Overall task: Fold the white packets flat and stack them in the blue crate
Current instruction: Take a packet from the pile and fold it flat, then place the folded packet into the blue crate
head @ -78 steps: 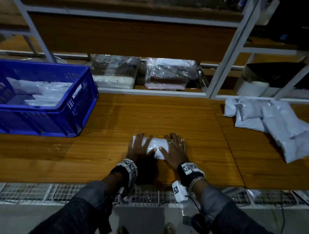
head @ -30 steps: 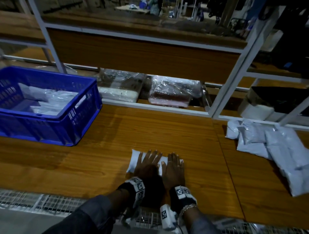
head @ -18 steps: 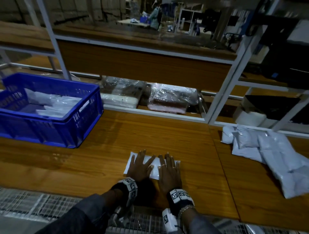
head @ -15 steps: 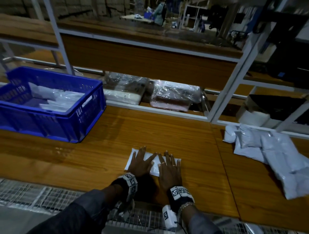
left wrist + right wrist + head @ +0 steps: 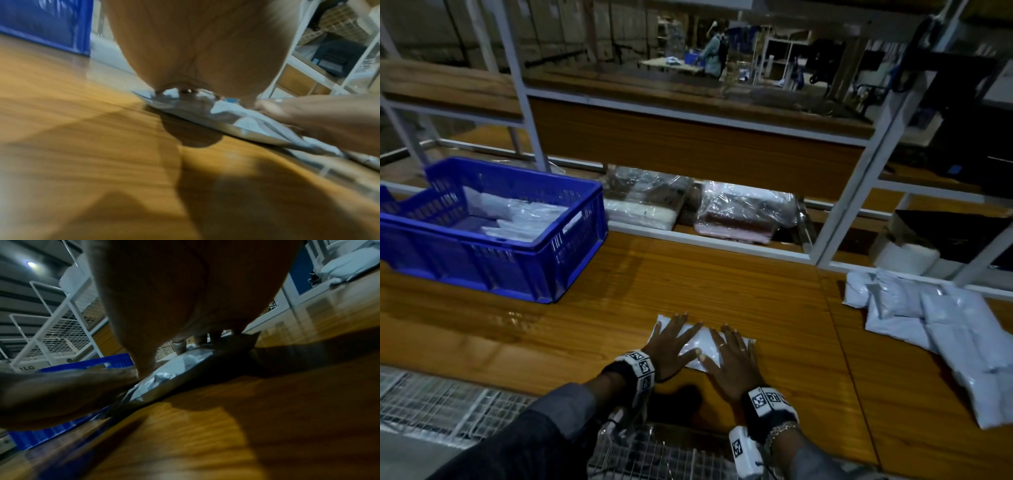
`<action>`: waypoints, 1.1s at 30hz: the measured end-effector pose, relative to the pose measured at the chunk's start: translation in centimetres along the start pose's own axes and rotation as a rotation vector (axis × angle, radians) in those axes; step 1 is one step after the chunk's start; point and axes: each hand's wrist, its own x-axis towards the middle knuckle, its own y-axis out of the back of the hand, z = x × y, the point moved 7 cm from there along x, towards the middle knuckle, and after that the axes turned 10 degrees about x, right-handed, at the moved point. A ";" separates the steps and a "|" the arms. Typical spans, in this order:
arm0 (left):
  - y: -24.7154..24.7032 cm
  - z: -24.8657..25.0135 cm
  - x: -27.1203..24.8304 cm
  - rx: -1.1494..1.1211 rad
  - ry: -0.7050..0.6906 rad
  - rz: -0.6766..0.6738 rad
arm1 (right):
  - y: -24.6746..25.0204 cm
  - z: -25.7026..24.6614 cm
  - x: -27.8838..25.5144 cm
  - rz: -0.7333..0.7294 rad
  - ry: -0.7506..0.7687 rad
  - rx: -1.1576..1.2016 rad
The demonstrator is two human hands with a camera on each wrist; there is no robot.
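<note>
A white packet lies flat on the wooden table near its front edge. My left hand presses its left half with spread, straight fingers. My right hand presses its right half the same way, thumbs almost meeting. In the left wrist view the packet shows under my palm; the right wrist view shows the packet pinned too. The blue crate stands at the left back of the table with several white packets inside. A heap of unfolded white packets lies at the right.
A white metal shelf frame runs along the table's back, with plastic-wrapped bundles under its lower shelf. A wire mesh ledge borders the table's front edge. A person stands far off in the background.
Both hands stay pressed on the packet; they have spread slightly apart after lying close together. The head camera has tilted up, showing more of the shelf and room.
</note>
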 end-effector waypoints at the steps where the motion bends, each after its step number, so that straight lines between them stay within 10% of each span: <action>1: 0.1 -0.3 -0.3 -0.007 -0.026 -0.004 | 0.1 0.1 -0.3 -0.019 0.020 -0.004; 10: 0.5 -2.7 -1.4 0.057 -0.198 0.055 | 2.1 0.0 -0.4 -0.123 0.096 -0.027; 24: 12.7 -8.8 -8.2 -0.452 0.102 0.064 | 5.4 -7.9 5.7 -0.254 0.308 0.183; 33: 20.9 -20.3 -14.8 -0.555 0.152 0.169 | 6.9 -22.5 8.6 -0.300 0.492 0.185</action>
